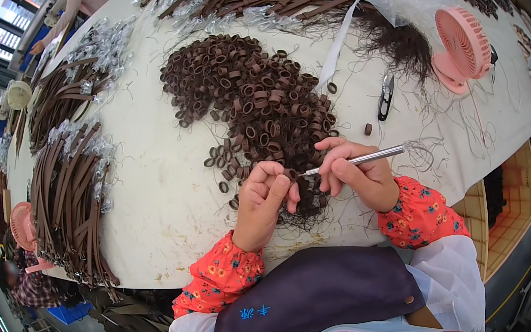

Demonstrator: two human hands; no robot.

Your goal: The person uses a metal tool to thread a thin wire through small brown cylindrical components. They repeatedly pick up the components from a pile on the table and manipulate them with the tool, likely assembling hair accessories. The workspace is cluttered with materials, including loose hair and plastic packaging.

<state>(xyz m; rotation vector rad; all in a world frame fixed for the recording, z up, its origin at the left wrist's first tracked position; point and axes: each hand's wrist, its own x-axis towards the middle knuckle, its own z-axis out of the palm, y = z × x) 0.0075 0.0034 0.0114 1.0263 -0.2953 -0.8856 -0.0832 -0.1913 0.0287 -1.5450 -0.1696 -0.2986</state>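
Cream-covered worktop [148, 203] in a workshop, edge right against the person, so the heap of small brown leather loops [255, 93] lies within easy reach straight ahead. Bundled brown straps [68, 187] sit off to the left, snips [386, 96] and a pink desk fan [462, 46] to the right, clear of the hands. Left hand [263, 197]: fingers curled shut, pinching one brown loop [292, 174] at the near end of the heap. Right hand [354, 170]: fingers closed around a thin metal tool [360, 159], held level, tip meeting that loop. Loose dark threads [302, 212] lie under both hands.

Bright, even overhead light; sharp centre, fisheye-bent dark rim.
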